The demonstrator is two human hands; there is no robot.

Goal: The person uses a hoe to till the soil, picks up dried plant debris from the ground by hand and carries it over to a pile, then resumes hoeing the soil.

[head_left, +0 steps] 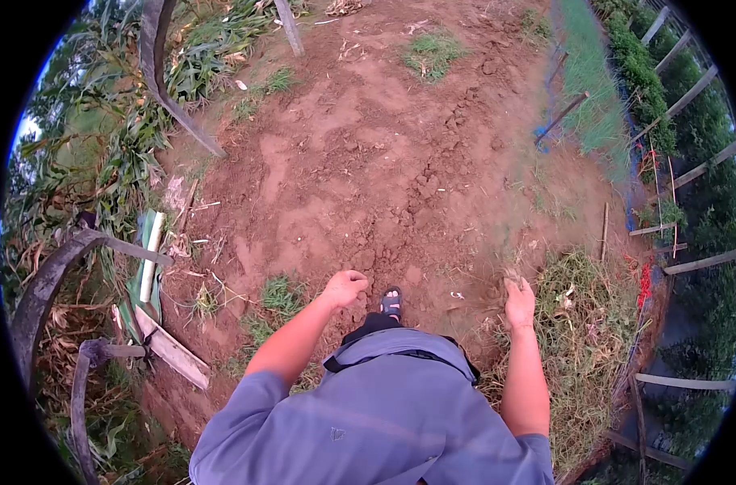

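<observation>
My left hand (346, 288) hangs in front of my left side with its fingers curled in, and nothing shows in it. Below it are bare reddish soil (336, 194) and a tuft of green grass (281, 296). Held out to the right, my right hand (519, 304) has its fingers partly apart. Blurred brownish bits lie in line with its fingertips; whether they touch the hand I cannot tell. Beside this hand spreads a heap of dry, cut grass (582, 347). One sandalled foot (391, 302) shows on the soil between my hands.
Curved posts (53, 275) and leafy corn stalks (85, 153) line the left side, with a white pipe (151, 257) and a board (172, 347) on the ground. To the right stand green netting (588, 81), a leaning stake (563, 118) and a fence of poles (687, 174).
</observation>
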